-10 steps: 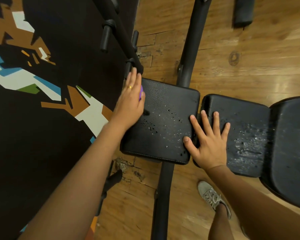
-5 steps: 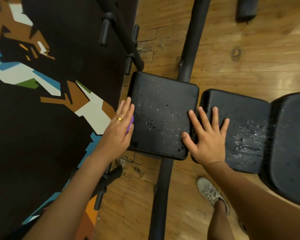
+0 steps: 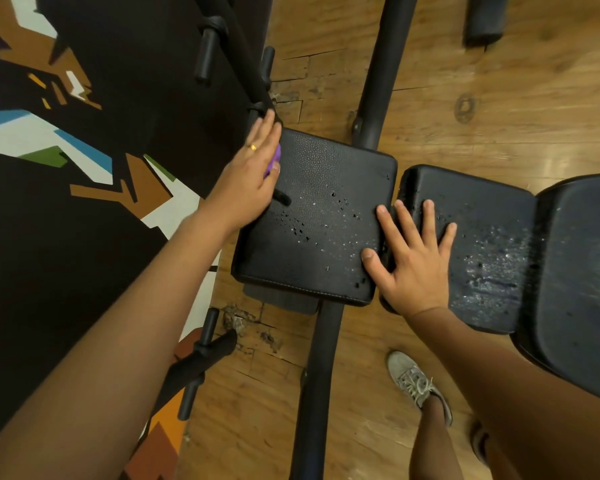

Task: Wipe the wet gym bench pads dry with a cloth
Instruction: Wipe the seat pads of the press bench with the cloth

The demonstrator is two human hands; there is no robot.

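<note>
Our left hand (image 3: 253, 176) presses the purple cloth (image 3: 275, 160) flat-fingered at the left pad's (image 3: 329, 174) far-left edge, our right hand (image 3: 414, 261) braces open across the gap to the middle pad (image 3: 492, 216), so we should sweep firmly rightward through the droplets (image 3: 300, 230) in overlapping passes.

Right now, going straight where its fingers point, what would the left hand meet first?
Probably the black frame bar, just beyond the fingertips of the left hand; depth is unclear, so it might pass above.

No words, brands or numbers can be read on anything here; the shoe (image 3: 417, 385) perhaps bears a mark, too small to tell.
</note>
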